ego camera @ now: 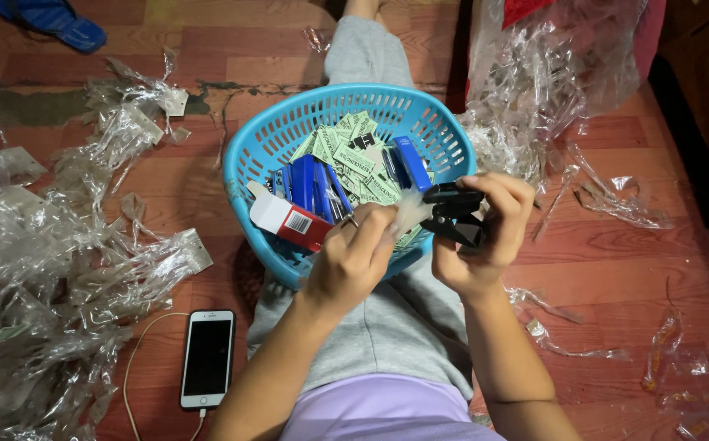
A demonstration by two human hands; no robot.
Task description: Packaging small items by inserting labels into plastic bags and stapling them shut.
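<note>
I hold a black stapler (pixel 455 214) in my right hand (pixel 481 241), fingers wrapped closed round its far end and thumb side, with its two arms spread apart and pointing left. It sits just above the near right rim of the blue basket (pixel 244 155), over my lap. My left hand (pixel 354 253) is closed too, pinching a small whitish, blurred scrap of plastic wrap (pixel 410 214) that touches the open end of the stapler; I cannot tell exactly what that scrap is. There is a ring on one finger of my left hand.

Just left of my left hand, a small red and white box (pixel 287 219) leans on the near rim of the basket, partly inside it. Inside the basket lie several blue staplers (pixel 313 184), standing or tilted side by side, and another one (pixel 411 162) further right, among many green and white paper slips (pixel 353 147) piled toward the far side.

The basket rests between my legs in grey trousers (pixel 387 327) on a reddish wooden floor (pixel 615 269). To the left, a large heap of crumpled clear plastic wrappers (pixel 52 245) spreads over the floor. A white phone (pixel 207 358) with a dark screen lies near left, a cable plugged into its near end. Far right is another heap of clear wrappers (pixel 550 73), with loose pieces scattered near right. A blue sandal (pixel 52 20) lies at the far left.
</note>
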